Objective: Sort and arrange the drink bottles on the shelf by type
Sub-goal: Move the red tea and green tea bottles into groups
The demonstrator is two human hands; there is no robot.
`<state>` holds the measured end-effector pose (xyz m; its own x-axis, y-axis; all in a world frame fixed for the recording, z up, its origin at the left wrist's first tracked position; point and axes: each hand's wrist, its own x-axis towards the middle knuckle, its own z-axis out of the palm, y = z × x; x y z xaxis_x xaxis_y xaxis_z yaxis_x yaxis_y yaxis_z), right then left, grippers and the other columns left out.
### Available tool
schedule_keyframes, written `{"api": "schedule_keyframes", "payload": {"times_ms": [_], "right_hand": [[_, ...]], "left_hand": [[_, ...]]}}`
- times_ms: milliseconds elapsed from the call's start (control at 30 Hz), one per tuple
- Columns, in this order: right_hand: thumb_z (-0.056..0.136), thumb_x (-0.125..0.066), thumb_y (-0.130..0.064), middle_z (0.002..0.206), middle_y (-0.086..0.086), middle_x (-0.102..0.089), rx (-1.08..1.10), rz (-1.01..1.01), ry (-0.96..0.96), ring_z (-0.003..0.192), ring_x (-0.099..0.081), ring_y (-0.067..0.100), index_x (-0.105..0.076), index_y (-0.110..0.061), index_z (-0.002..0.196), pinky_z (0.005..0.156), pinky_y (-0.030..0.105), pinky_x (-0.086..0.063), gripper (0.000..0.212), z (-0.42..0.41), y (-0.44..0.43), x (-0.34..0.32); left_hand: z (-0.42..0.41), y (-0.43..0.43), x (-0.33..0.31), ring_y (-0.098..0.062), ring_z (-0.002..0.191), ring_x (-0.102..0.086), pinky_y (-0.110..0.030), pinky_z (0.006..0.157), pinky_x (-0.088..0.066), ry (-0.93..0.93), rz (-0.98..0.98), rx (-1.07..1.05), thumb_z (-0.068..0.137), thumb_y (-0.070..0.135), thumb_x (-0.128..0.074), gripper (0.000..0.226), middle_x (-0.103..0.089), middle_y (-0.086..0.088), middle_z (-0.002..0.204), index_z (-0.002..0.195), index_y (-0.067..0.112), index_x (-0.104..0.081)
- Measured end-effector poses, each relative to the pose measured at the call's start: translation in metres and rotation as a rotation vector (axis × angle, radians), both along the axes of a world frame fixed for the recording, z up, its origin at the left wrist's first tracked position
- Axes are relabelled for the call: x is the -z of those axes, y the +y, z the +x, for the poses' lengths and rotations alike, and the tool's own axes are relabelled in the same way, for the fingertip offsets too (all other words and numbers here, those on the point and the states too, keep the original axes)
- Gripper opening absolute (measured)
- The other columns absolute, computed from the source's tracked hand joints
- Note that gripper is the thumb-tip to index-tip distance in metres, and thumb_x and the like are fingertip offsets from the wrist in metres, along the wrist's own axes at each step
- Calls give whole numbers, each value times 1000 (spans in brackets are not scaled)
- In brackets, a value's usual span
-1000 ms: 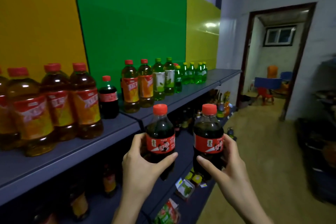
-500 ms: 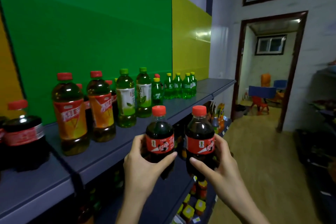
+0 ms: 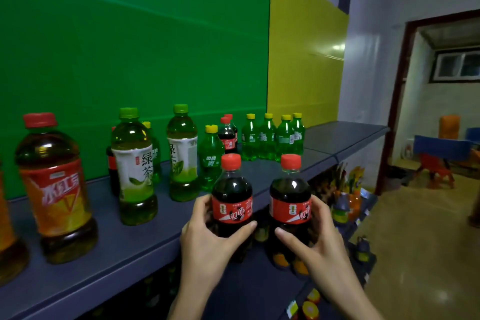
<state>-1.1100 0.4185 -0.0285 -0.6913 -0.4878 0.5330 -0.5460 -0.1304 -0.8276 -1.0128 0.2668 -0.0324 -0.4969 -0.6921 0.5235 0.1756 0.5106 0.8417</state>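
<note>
A green panel (image 3: 130, 47) is covering the wall behind the grey-blue shelf (image 3: 337, 135), with a yellow panel (image 3: 306, 73) adjoining it on the right. A glare of light (image 3: 337, 47) is shining on the yellow one. Beyond, a white wall (image 3: 368, 47) is leading to a dark-framed doorway (image 3: 394, 112), through which a blue table (image 3: 441, 144), a red chair (image 3: 433, 166) and a window (image 3: 457, 65) are showing. The tan floor (image 3: 415, 254) is gleaming.

Your left hand (image 3: 205, 239) and right hand (image 3: 322, 244) are bare, with slender fingers. Your left forearm (image 3: 188, 301) and right forearm (image 3: 358, 304) are uncovered too, down to the bottom edge of the view. Anything worn higher up is out of sight.
</note>
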Motion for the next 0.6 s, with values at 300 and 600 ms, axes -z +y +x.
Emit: {"api": "schedule_keyframes", "payload": {"times_ms": [300,600], "right_hand": [[64,-75,-31,116,-25,-54,-268,24,12,106,-51,-16,-38,-38,122,85,8,-45,69,-119,-44,-4],[69,-76,-6,118,-18,-55,-411,-35,-6,103,-56,-14,-40,-32,120,80,3,-43,67,-185,-110,-7]], "left_hand": [[-84,-1,-8,12,90,-60,-15,81,-50,-27,20,-240,51,32,-88,59,-63,20,95,94,40,-49],[-146,-36,-25,-3,103,-59,-28,91,-49,-92,-57,-346,64,35,-82,57,-62,16,108,105,40,-41]]}}
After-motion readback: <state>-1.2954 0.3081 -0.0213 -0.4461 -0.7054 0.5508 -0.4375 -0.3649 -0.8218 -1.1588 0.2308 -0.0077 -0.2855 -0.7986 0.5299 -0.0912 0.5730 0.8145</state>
